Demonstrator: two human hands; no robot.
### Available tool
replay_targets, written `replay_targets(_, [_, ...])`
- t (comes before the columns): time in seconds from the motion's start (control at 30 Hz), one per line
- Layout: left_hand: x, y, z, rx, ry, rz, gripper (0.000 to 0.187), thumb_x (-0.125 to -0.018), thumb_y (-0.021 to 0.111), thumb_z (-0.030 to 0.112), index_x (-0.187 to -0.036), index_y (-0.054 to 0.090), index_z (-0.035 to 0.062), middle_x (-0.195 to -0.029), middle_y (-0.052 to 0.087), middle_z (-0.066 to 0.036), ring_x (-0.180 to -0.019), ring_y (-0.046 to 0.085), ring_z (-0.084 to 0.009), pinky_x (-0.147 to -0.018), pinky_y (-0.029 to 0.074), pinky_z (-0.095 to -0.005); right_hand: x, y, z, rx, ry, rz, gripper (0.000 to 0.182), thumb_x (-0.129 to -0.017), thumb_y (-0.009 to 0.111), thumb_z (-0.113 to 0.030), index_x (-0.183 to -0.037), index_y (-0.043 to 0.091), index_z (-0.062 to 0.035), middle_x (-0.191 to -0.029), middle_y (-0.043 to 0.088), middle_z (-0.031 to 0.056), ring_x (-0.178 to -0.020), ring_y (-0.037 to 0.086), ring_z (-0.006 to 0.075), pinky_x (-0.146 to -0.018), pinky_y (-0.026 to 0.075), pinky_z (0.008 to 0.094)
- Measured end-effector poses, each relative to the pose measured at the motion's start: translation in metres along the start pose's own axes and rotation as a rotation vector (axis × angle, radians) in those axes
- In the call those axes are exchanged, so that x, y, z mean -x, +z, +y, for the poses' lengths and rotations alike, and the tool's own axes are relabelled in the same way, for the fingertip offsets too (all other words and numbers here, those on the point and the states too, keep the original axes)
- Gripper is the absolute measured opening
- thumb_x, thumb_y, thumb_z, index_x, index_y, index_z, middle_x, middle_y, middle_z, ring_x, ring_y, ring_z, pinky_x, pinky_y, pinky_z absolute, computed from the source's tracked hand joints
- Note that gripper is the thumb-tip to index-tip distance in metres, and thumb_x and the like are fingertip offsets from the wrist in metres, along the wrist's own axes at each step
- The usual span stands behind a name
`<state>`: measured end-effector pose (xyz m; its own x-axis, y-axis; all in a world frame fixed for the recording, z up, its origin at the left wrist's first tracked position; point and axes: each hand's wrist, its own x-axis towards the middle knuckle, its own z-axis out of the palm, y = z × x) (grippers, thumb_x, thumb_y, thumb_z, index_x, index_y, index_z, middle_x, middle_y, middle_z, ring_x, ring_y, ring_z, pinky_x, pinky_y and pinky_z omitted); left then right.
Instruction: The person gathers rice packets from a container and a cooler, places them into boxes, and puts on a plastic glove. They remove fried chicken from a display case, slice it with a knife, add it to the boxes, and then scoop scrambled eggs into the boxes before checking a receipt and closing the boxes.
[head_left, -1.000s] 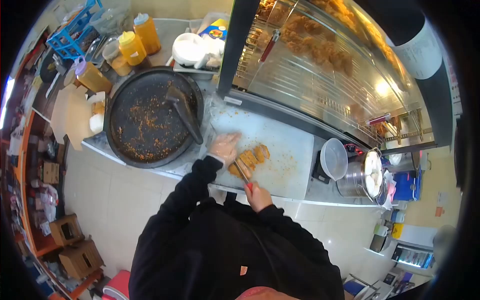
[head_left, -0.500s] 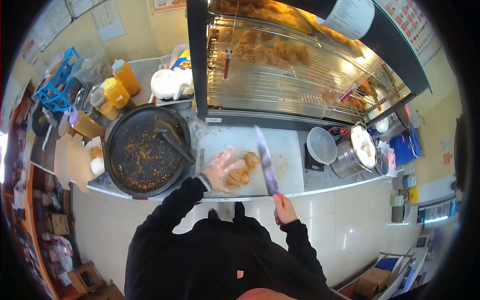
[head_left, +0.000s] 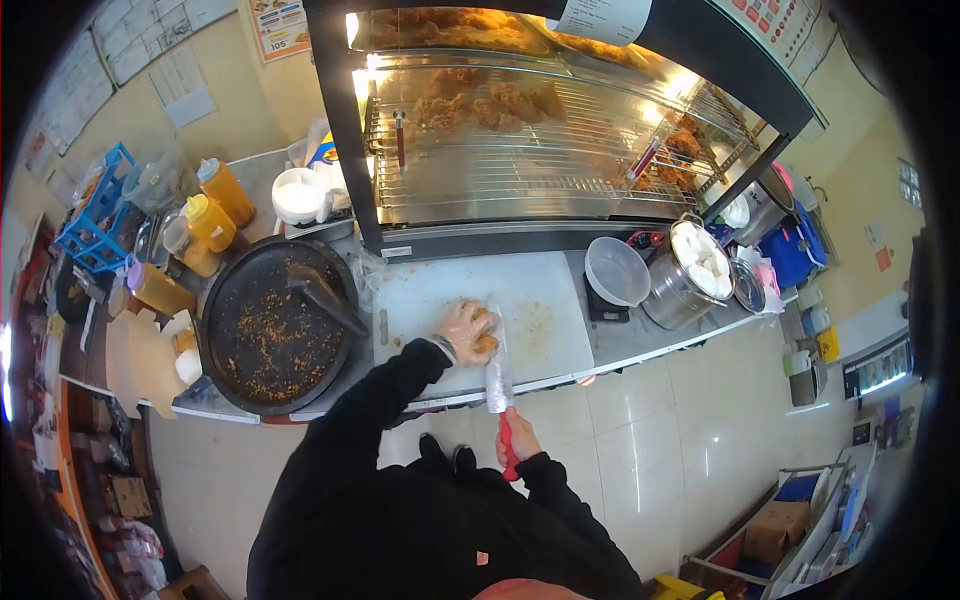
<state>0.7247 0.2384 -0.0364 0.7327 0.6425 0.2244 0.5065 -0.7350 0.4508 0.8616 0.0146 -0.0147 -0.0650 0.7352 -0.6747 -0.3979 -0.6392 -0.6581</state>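
Observation:
My left hand [head_left: 463, 333], in a clear plastic glove, is closed over the sliced fried chicken [head_left: 486, 343] and hides most of it. The chicken rests on a white cutting board [head_left: 420, 287]. In my right hand [head_left: 519, 443] is a large kitchen knife [head_left: 500, 372], gripped by its red handle. Its broad blade points away from me and lies right along the chicken's right side, close to my left fingertips. Crumbs and greasy marks show on the board to the right of the blade.
Left of the board sits a wide black stone mortar [head_left: 225, 345] with a pestle [head_left: 325, 298] and crumbs in it. Behind stands a lit glass display case [head_left: 480, 240] of fried chicken. A plastic bowl [head_left: 617, 271] and steel pot [head_left: 675, 300] stand right; sauce bottles [head_left: 210, 222] far left.
My left hand has come down from spread fingers beside the chicken to close over it. The knife has swung from tilted at the right to alongside the chicken. The view has shifted.

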Motion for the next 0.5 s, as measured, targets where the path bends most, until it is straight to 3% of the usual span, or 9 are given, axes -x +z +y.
replay_targets(0.2, [-0.009, 0.005, 0.025, -0.080, -0.279, 0.067, 0.060, -0.067, 0.064, 0.040, -0.118, 0.049, 0.0140, -0.124, 0.041, -0.021, -0.113, 0.040, -0.0420, -0.091, 0.036, -0.0522, -0.010, -0.001, -0.015, 0.000, 0.042, -0.078, 0.045, -0.090, 0.041, -0.055, -0.079, 0.042, -0.0112, -0.045, 0.041, 0.0061, -0.031, 0.041, 0.0185, -0.030, 0.035, 0.0318])
replay_targets(0.3, [-0.014, 0.002, 0.022, 0.017, -0.396, 0.142, 0.055, -0.069, 0.065, 0.037, -0.116, 0.049, 0.0135, -0.113, 0.051, -0.021, -0.105, 0.049, -0.0394, -0.086, 0.041, -0.0493, -0.006, -0.002, -0.039, 0.067, 0.050, -0.093, 0.046, -0.089, 0.041, -0.055, -0.076, 0.042, -0.0116, -0.045, 0.041, 0.0052, -0.031, 0.040, 0.0176, -0.030, 0.034, 0.0314])
replay_targets(0.4, [-0.016, 0.010, 0.007, 0.334, -0.608, 0.388, 0.049, -0.070, 0.064, 0.032, -0.111, 0.049, 0.0106, -0.092, 0.058, -0.014, -0.088, 0.058, -0.0295, -0.075, 0.046, -0.0436, 0.010, 0.003, -0.067, 0.181, 0.054, -0.028, 0.046, -0.089, 0.041, -0.055, -0.071, 0.042, -0.0122, -0.045, 0.040, 0.0046, -0.031, 0.040, 0.0167, -0.029, 0.033, 0.0312])
replay_targets(0.47, [-0.006, -0.033, 0.036, 0.832, -0.833, 0.588, 0.042, -0.075, 0.063, 0.028, -0.110, 0.049, 0.0100, -0.080, 0.058, -0.006, -0.071, 0.057, -0.0174, -0.065, 0.048, -0.0355, 0.018, 0.007, -0.086, 0.326, 0.022, -0.002, 0.047, -0.090, 0.040, -0.054, -0.071, 0.044, -0.0109, -0.045, 0.040, 0.0039, -0.029, 0.038, 0.0157, -0.028, 0.032, 0.0295])
replay_targets(0.5, [0.000, -0.024, 0.020, 0.887, -0.832, 0.698, 0.040, -0.077, 0.063, 0.028, -0.110, 0.050, 0.0111, -0.082, 0.057, -0.006, -0.073, 0.056, -0.0149, -0.061, 0.047, -0.0330, 0.021, 0.005, -0.094, 0.426, -0.024, -0.001, 0.048, -0.091, 0.039, -0.053, -0.073, 0.046, -0.0094, -0.044, 0.040, 0.0032, -0.027, 0.036, 0.0150, -0.027, 0.031, 0.0279])
